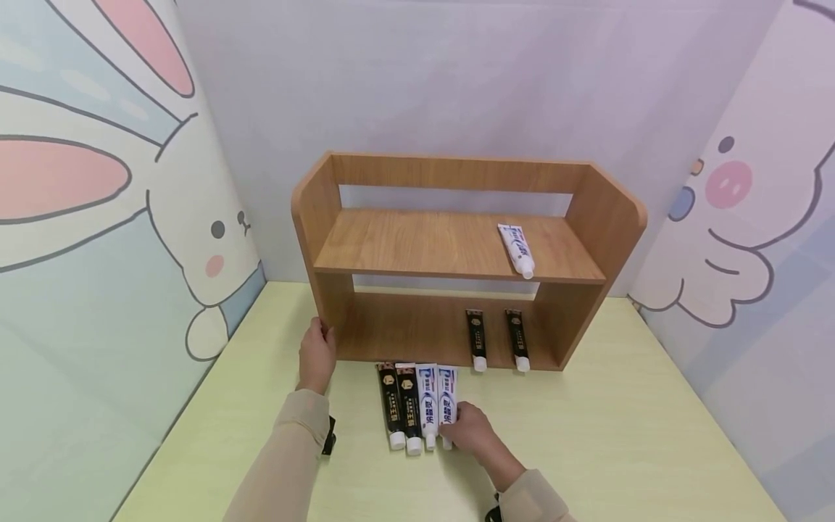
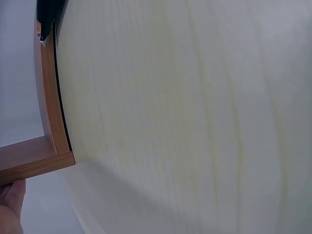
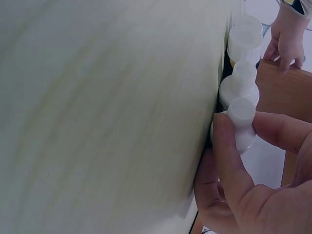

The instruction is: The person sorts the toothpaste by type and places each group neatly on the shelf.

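Side by side on the table lie two black toothpaste tubes and two white toothpaste tubes, caps toward me. My right hand pinches the rightmost white toothpaste tube near its cap, which shows between thumb and fingers in the right wrist view. At the left, my left hand grips the side panel of the wooden shelf low down by its front edge. Only part of that hand appears in the left wrist view.
Another white tube lies on the upper board toward the right, its cap over the front edge. Two more black tubes lie on the lower board's right half. A wall stands behind the shelf, with printed side walls left and right.
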The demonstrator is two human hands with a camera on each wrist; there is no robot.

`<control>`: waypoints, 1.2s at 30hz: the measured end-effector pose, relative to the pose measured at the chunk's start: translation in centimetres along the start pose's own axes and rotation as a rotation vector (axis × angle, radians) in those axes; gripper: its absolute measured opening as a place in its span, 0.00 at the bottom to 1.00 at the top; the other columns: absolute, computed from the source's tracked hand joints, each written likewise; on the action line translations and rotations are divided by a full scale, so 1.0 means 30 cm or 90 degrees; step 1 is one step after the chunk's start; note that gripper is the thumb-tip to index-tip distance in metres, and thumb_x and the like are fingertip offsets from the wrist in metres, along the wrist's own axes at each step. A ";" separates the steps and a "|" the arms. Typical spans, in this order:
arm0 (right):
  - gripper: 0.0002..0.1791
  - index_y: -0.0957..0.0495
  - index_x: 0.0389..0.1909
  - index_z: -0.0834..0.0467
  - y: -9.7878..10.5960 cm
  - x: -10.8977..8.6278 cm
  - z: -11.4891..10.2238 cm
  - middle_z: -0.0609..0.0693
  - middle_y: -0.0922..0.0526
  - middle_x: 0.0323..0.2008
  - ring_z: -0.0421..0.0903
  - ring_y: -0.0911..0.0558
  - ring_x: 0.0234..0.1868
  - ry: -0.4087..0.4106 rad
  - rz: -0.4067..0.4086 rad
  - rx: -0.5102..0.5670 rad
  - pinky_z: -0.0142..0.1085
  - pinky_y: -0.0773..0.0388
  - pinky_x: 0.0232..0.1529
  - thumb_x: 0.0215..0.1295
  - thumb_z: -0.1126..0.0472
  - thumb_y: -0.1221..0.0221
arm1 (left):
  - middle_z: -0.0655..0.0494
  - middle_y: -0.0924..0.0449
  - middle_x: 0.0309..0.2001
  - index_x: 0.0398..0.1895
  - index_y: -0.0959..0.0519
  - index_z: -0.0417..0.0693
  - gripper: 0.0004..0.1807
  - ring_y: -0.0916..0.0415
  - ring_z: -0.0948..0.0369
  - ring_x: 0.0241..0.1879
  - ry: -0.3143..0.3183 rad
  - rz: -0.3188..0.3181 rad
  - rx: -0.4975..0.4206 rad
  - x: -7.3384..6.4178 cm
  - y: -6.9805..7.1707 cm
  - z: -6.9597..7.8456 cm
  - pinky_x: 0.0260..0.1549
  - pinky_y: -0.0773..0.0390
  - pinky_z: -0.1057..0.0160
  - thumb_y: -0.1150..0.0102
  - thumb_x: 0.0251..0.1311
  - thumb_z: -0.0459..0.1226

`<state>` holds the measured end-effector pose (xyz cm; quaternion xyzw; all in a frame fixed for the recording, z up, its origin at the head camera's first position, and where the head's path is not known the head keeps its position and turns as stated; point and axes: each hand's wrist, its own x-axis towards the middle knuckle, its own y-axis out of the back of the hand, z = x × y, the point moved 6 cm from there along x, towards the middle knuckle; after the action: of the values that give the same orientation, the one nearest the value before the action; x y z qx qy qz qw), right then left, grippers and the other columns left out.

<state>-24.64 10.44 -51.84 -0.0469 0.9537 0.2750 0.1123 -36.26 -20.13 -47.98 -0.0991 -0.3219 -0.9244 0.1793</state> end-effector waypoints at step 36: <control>0.30 0.34 0.57 0.80 0.058 -0.002 0.020 0.58 0.22 0.36 0.47 0.22 0.28 -0.017 -0.027 0.117 0.38 0.20 0.28 0.53 0.74 0.36 | 0.36 0.28 0.52 0.56 0.35 0.36 0.14 0.26 0.43 0.49 0.011 -0.019 -0.021 -0.002 -0.002 -0.003 0.48 0.24 0.42 0.53 0.74 0.34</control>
<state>-24.74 12.25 -51.43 -0.0525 0.9721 0.1846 0.1347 -36.24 -20.12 -48.10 -0.0892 -0.3065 -0.9329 0.1665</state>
